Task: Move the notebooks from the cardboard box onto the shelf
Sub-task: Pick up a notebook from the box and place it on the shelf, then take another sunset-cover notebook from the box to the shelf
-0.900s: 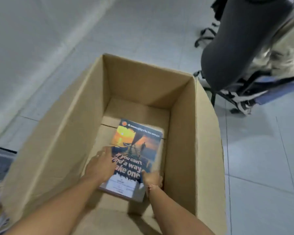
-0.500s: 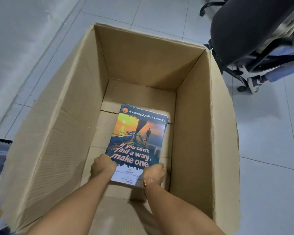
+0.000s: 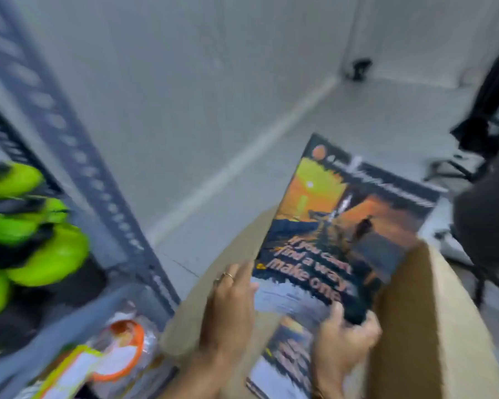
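- Nearest, at least one more notebook (image 3: 283,361) with the same sunset cover lies down inside the cardboard box (image 3: 432,326), so by my reading the box is not yet emptied; how many remain under it I cannot tell.
- Just above it, the right hand (image 3: 344,339) has its fingers curled closed around the lower corner of the lifted notebook (image 3: 340,226), while the left hand (image 3: 231,309) grips the lower left edge, fingers wrapped behind and thumb on the cover.
- That notebook is tilted up above the box's rim, clear of the box floor and not on the shelf.
- To the left, the grey metal shelf (image 3: 78,156) carries blurred green objects (image 3: 41,254) and packaged items (image 3: 118,352); no notebook is visible there.
- Judging from this, the carry has begun and the placing remains.
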A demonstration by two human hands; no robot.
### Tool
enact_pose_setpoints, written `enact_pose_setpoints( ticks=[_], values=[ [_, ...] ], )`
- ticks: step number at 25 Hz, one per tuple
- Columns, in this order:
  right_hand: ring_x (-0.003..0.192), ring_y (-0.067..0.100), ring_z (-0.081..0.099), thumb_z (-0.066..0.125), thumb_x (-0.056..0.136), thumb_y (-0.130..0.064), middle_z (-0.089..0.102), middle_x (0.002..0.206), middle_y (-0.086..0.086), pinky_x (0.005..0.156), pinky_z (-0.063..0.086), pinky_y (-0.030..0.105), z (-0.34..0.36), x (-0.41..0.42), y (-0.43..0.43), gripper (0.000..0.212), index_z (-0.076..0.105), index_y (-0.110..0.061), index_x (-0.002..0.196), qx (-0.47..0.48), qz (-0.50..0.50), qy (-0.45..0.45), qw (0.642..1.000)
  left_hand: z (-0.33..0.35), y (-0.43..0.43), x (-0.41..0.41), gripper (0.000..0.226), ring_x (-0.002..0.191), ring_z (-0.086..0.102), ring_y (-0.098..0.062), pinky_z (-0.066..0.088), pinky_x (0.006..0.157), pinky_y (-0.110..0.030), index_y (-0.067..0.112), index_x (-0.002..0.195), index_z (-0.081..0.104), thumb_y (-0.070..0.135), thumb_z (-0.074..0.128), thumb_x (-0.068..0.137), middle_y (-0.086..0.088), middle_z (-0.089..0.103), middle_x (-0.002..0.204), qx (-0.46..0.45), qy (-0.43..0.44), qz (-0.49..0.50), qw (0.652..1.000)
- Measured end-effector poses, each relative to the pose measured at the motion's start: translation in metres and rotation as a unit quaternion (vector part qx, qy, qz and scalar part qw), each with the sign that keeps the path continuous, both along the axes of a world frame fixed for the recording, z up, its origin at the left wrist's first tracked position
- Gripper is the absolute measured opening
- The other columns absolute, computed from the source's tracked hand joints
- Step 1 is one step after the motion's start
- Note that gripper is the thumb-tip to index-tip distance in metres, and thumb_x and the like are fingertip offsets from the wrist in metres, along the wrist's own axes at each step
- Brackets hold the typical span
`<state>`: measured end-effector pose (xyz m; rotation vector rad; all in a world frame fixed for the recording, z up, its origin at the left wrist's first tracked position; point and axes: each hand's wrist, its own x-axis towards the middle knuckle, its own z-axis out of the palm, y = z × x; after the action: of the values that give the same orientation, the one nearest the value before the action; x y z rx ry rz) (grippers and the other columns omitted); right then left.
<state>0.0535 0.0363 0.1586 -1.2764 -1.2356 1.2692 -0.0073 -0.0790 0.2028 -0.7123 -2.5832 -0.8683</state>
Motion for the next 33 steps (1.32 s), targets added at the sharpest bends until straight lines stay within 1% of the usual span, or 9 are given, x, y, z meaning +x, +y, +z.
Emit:
enact_pose_setpoints(
  ticks=[2,8,11,16,21,25,28,30,33],
  values=[
    [0.105,0.033,0.058,0.063,0.074,-0.034,0.057,0.122,0.025,0.083,0.047,0.008,0.087,-0.020,-0.035,0.048,0.051,-0.021,0.119,0.116,0.038,0.136,0.983,0.078,-0.044,0.008,0.033,0.087,0.059,-0.016,0.046,0.082,-0.022,0.012,0.119,0.056,0.029,0.046,0.093,-0.005,0.064,0.102,0.113,0.166,0.037,0.979],
    [0.119,0.019,0.054,0.063,0.087,-0.015,0.053,0.129,0.012,0.101,0.045,0.027,0.292,-0.047,-0.166,0.043,0.053,0.003,0.125,0.371,0.214,0.340,0.837,0.269,-0.203,0.070,0.048,0.081,0.052,-0.015,0.037,0.086,-0.005,0.003,0.126,0.046,0.023,0.059,0.084,-0.015,0.060,0.096,0.167,0.439,0.251,0.846],
    [0.116,0.018,0.056,0.063,0.085,-0.015,0.057,0.132,0.018,0.101,0.041,0.020,0.371,-0.066,-0.228,0.035,0.063,-0.003,0.117,0.424,0.319,0.334,0.780,0.328,-0.265,0.079,0.053,0.082,0.043,-0.006,0.034,0.079,-0.013,0.001,0.134,0.047,0.024,0.059,0.088,-0.002,0.046,0.102,0.172,0.349,0.366,0.845],
    [0.094,0.038,0.064,0.055,0.083,-0.005,0.070,0.103,0.022,0.069,0.048,0.033,0.430,-0.129,-0.301,0.019,0.068,-0.001,0.096,0.486,0.509,0.115,0.702,0.374,-0.333,0.037,0.032,0.107,0.052,-0.043,0.039,0.084,-0.041,-0.012,0.104,0.059,0.017,0.058,0.090,-0.034,0.059,0.111,0.022,0.114,0.508,0.854],
    [0.111,0.040,0.057,0.048,0.086,-0.002,0.061,0.119,0.025,0.093,0.048,0.043,0.421,-0.139,-0.309,0.027,0.057,0.005,0.111,0.528,0.563,-0.096,0.629,0.376,-0.337,0.019,0.021,0.122,0.039,-0.036,0.031,0.102,-0.046,0.013,0.105,0.066,0.017,0.056,0.087,-0.016,0.062,0.119,-0.151,-0.041,0.557,0.816],
    [0.117,0.040,0.054,0.055,0.086,-0.005,0.067,0.111,0.025,0.099,0.043,0.044,0.397,-0.115,-0.276,0.022,0.062,0.003,0.104,0.528,0.477,0.139,0.689,0.366,-0.290,0.019,0.027,0.118,0.038,-0.038,0.031,0.095,-0.048,0.012,0.109,0.066,0.010,0.057,0.084,-0.018,0.060,0.117,-0.173,0.205,0.531,0.804],
    [0.115,0.035,0.058,0.055,0.086,-0.001,0.070,0.108,0.020,0.101,0.042,0.057,0.305,-0.098,-0.202,0.019,0.067,0.006,0.100,0.483,0.224,0.363,0.765,0.302,-0.203,0.011,0.025,0.104,0.049,-0.036,0.033,0.080,-0.044,0.015,0.111,0.065,0.015,0.055,0.088,-0.014,0.064,0.112,-0.101,0.405,0.296,0.859],
    [0.118,0.031,0.053,0.053,0.089,-0.004,0.066,0.116,0.018,0.107,0.035,0.056,0.209,-0.101,-0.138,0.022,0.064,0.004,0.106,0.443,0.174,0.272,0.836,0.224,-0.133,-0.007,0.021,0.089,0.058,-0.035,0.038,0.076,-0.043,0.013,0.105,0.068,0.010,0.058,0.087,-0.014,0.068,0.100,-0.092,0.377,0.105,0.915],
    [0.128,0.031,0.043,0.051,0.088,-0.012,0.057,0.131,0.019,0.113,0.023,0.047,0.036,-0.088,-0.034,0.033,0.059,0.001,0.117,0.272,0.156,-0.050,0.948,0.073,-0.020,-0.018,0.023,0.079,0.066,-0.030,0.045,0.075,-0.032,0.013,0.095,0.072,0.013,0.053,0.082,-0.009,0.071,0.091,-0.041,0.075,-0.127,0.988]
  ],
)
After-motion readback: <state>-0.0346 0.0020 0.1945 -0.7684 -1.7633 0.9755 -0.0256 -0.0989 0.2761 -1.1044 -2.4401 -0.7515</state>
